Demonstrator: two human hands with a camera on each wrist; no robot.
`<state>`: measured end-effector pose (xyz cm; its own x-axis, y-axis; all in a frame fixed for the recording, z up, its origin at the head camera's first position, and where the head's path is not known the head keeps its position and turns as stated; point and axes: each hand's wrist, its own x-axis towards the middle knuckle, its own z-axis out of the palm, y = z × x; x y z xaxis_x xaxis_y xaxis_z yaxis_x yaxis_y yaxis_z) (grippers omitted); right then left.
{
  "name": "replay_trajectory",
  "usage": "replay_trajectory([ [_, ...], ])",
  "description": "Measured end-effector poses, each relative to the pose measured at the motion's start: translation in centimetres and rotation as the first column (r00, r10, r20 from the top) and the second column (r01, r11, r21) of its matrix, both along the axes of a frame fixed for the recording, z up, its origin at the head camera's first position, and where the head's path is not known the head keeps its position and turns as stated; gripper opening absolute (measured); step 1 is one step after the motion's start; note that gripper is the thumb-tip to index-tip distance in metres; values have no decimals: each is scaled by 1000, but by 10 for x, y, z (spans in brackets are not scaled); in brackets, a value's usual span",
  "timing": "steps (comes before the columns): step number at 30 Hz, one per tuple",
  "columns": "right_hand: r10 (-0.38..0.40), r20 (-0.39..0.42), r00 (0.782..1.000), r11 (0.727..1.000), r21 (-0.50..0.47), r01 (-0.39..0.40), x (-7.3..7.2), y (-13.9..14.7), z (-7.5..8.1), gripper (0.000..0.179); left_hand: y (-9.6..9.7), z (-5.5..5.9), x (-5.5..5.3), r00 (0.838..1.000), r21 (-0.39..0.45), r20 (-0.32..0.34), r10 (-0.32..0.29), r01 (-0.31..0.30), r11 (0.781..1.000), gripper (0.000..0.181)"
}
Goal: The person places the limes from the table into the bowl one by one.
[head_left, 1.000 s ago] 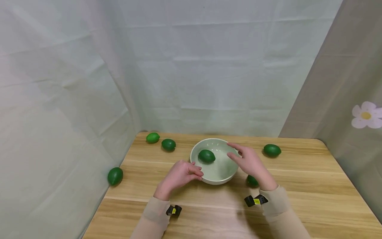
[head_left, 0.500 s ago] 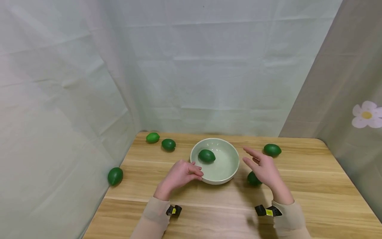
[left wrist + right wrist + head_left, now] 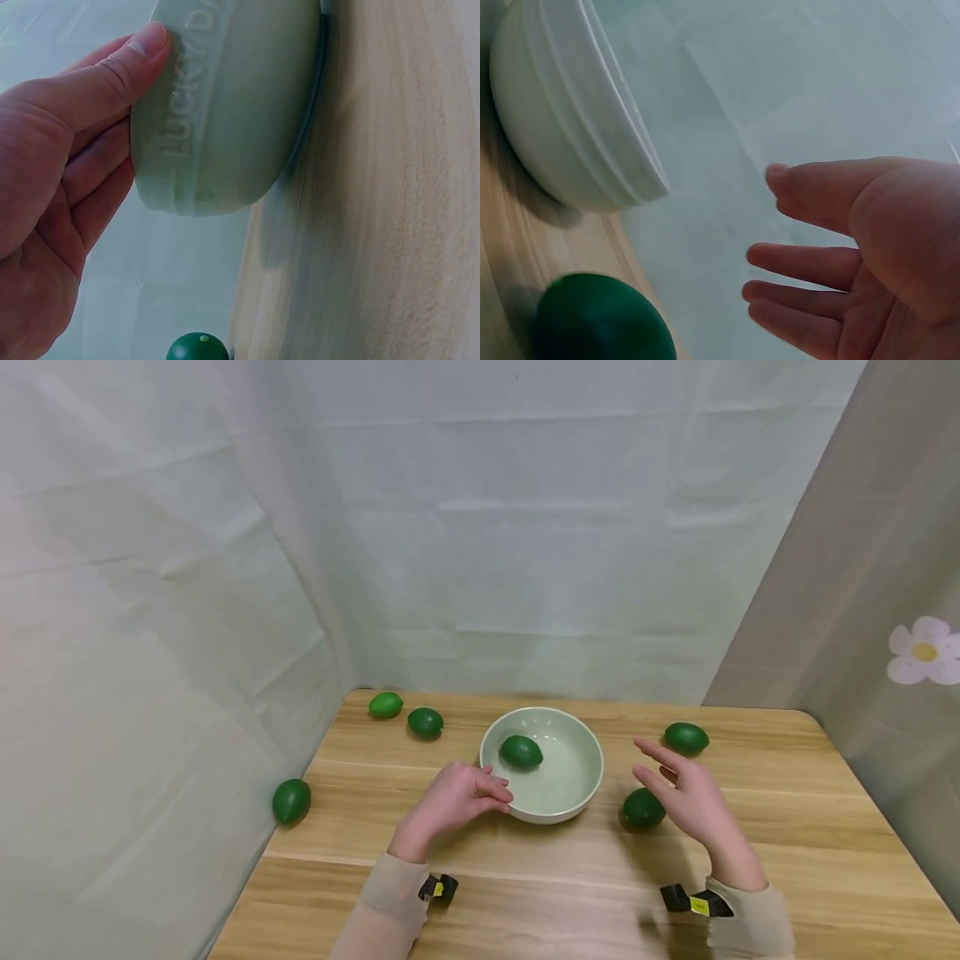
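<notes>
A pale green bowl [image 3: 562,777] stands on the wooden table with one dark green lime [image 3: 521,752] inside it. My left hand [image 3: 457,797] pinches the bowl's near-left rim, thumb on the outer wall and fingers over the edge. Raised lettering shows on the bowl's side [image 3: 225,112] in the left wrist view. To the right of the bowl, my right hand [image 3: 693,797] hovers with spread fingers and holds nothing. Just left of and below that hand lies another dark green lime [image 3: 642,810], partly covered by it in the head view.
A dark lime [image 3: 686,738] lies at the back right. At the back left are a brighter green lime [image 3: 386,705] and a dark one [image 3: 425,723]. One more lime [image 3: 291,802] rests at the table's left edge. Pale cloth [image 3: 525,527] hangs around the table.
My right hand has moved from over the bowl's right rim to the right, away from it, uncovering more of the lime there. My left hand stays on the rim.
</notes>
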<state>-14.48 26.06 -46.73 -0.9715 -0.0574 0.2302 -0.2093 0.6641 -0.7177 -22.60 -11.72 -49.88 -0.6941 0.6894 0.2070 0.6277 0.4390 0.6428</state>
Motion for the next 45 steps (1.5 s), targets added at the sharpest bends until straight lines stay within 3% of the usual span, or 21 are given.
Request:
replay_trajectory([
  [15, 52, 38, 998, 993, 108, -56, 8, 26, 0, 53, 1, 0, 0, 1000, -6, 3, 3, -3, 1000, 13],
  [34, 101, 133, 986, 987, 111, -116, 10, 31, -1, 62, 0, 0, 0, 1000, 5, -7, 2, -2, 1000, 13],
  [45, 113, 129, 985, 984, 124, -129, 7, 29, -11, 62, 0, -1, 0, 1000, 3, 11, -1, 1, 1000, 13],
])
